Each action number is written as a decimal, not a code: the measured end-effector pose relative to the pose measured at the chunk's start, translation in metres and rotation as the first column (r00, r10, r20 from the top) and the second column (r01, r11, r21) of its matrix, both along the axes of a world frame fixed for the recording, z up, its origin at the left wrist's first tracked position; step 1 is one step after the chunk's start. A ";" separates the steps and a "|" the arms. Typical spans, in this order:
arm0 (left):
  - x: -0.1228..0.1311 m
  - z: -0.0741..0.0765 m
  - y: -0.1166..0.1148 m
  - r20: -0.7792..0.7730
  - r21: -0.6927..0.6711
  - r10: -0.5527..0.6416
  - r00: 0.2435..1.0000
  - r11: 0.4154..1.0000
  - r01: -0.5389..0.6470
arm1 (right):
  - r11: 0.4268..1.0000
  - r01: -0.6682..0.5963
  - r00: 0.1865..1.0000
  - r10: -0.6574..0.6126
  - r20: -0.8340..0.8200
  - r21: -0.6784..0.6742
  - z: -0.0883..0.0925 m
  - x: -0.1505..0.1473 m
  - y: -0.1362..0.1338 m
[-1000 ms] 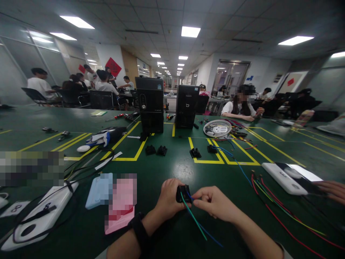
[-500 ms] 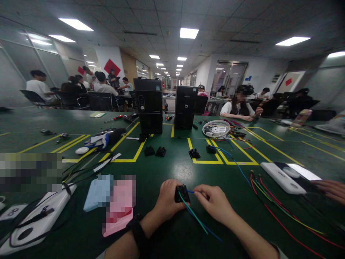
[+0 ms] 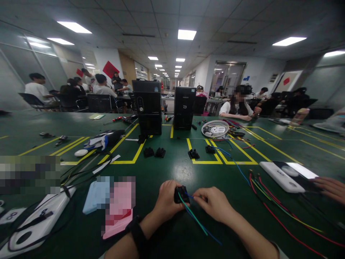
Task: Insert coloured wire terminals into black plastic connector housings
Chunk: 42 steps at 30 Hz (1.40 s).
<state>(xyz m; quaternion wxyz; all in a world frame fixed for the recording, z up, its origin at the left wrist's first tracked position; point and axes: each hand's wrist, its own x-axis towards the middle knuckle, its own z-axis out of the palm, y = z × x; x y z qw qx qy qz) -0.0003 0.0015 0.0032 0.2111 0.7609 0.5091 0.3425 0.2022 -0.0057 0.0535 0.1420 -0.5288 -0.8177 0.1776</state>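
Observation:
My left hand [image 3: 167, 197] grips a small black terminal block [image 3: 181, 194] by its left side, just above the green table. A green wire [image 3: 195, 217] runs from the block down to the right, beside a blue wire [image 3: 211, 235]. My right hand [image 3: 212, 202] is closed, thumb against forefinger, on a short stretch of blue wire [image 3: 189, 196] at the block's right side. Whether this stretch is the same wire as the lower blue end I cannot tell. Farther off lie similar black blocks, a pair [image 3: 154, 152] in the middle and another [image 3: 193, 154] to the right.
Two black computer towers [image 3: 149, 111] stand at the back. A white basket [image 3: 215, 128] holds small parts. Red and yellow wires [image 3: 272, 212] lie at right, near a white power bank [image 3: 281, 176] and another person's hand [image 3: 331, 187]. Pink and blue packets [image 3: 118, 205] lie left.
The view has shifted slightly. My right fingers have dipped a little beside the block, and the short blue wire there slopes more. My left hand keeps its hold.

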 end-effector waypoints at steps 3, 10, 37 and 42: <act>0.000 0.001 0.000 0.001 0.001 -0.003 1.000 1.000 0.003 | 0.994 0.093 0.996 -0.092 -0.022 0.052 -0.001 -0.001 0.001; 0.000 0.001 0.000 0.004 -0.004 0.007 1.000 1.000 -0.007 | 0.995 -0.100 0.969 0.097 -0.228 -0.001 -0.008 -0.008 -0.002; -0.001 0.002 -0.001 0.005 0.009 -0.004 1.000 1.000 0.004 | 0.980 -0.199 0.978 0.198 -0.068 -0.007 -0.003 -0.005 -0.007; 0.000 0.005 -0.001 0.005 -0.017 0.005 1.000 1.000 -0.005 | 0.999 -0.008 0.999 0.009 -0.034 0.051 -0.001 0.000 -0.002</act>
